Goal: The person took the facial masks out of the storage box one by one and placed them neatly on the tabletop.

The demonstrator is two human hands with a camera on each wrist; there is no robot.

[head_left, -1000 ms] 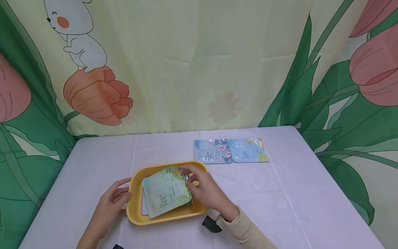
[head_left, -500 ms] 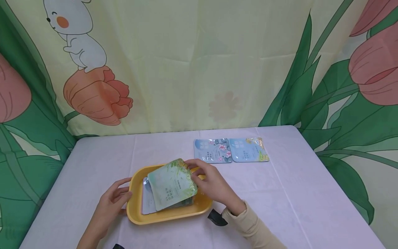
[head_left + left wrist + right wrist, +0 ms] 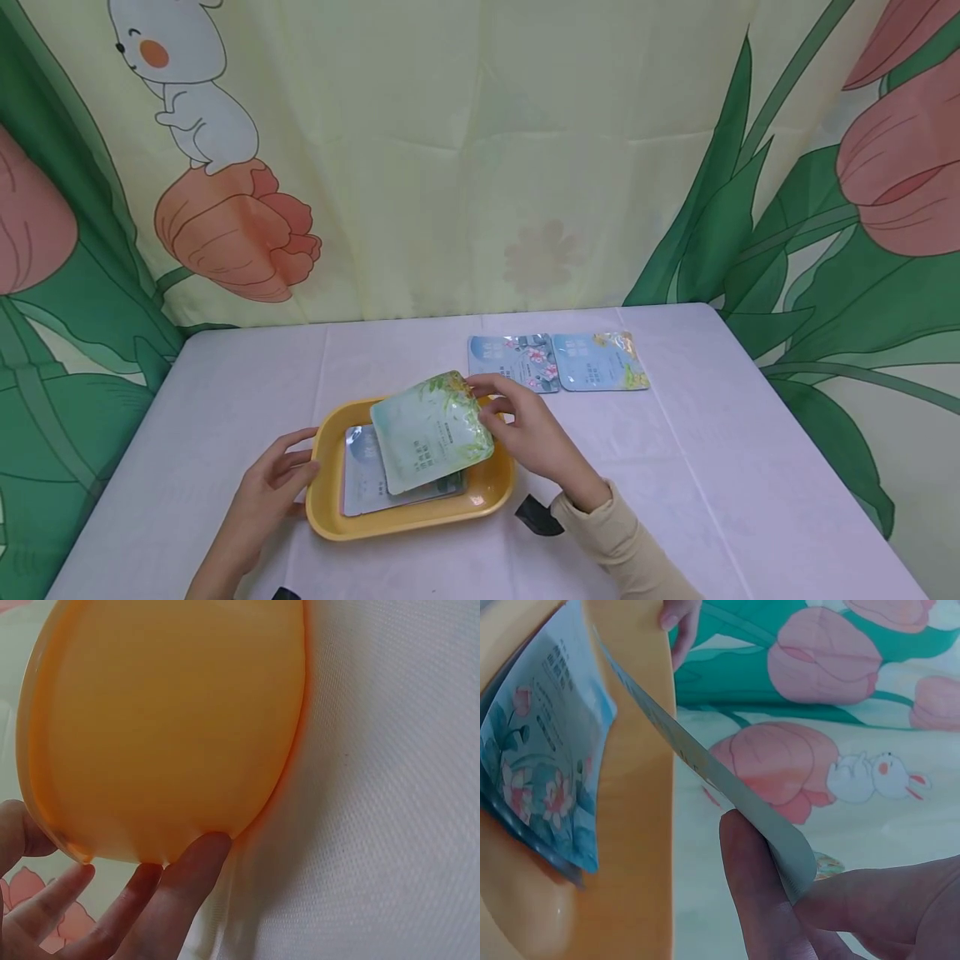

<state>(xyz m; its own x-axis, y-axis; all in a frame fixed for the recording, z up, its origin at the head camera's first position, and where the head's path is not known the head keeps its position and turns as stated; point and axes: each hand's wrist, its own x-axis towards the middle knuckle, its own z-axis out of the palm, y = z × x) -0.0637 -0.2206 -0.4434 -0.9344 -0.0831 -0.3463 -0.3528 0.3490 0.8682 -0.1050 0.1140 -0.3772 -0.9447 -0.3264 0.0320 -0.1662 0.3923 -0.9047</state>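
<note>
My right hand (image 3: 528, 429) pinches the right edge of a pale green sheet mask packet (image 3: 431, 433) between thumb and fingers. The packet is tilted above a yellow tray (image 3: 487, 496), its leaf print facing up. Beneath it in the tray lie stacked packets; the top one (image 3: 363, 479) shows pink flowers in the right wrist view, and the held packet partly covers it in the head view. With spread fingertips, my left hand (image 3: 266, 492) touches the tray's left end; the left wrist view shows them against its outer wall (image 3: 165, 750).
Two blue packets lie side by side toward the back of the white-covered table (image 3: 750, 483): a flowered one (image 3: 513, 362) and a lighter one (image 3: 600, 362). A printed curtain (image 3: 450, 167) hangs behind the table's far edge.
My right hand has lifted the green packet and moved it rightward and slightly back, uncovering more of the packets beneath. My left hand and the tray have hardly moved.
</note>
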